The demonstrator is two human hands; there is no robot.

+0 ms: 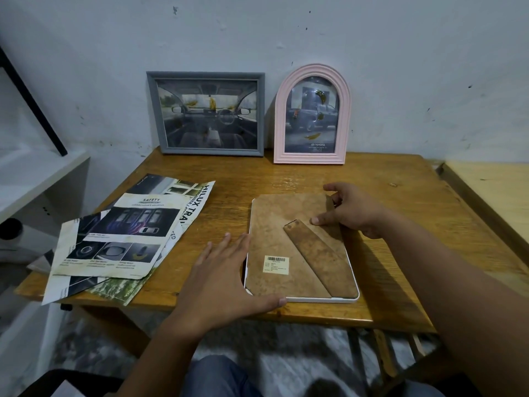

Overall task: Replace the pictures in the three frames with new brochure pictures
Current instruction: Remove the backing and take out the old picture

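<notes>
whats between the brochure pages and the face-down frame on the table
In the head view, the left hand lies flat between the brochure pages and the face-down frame, its fingertips at the frame's left edge.

Matt brown fibreboard frame back (274, 224)

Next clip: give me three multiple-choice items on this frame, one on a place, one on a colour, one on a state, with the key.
1. Where do the brochure pages lie?
A. left of the face-down frame
B. behind the pink frame
C. on the floor

2. What colour is the arched frame?
A. grey
B. pink
C. white

3. How does the white frame lie?
A. upright against the wall
B. face down, backing up
C. face up

Key: 1 A, the pages sit left of it on the table. 2 B, its rim is pink. 3 B, the brown backing and stand show, left hand and right hand resting on it.
</notes>
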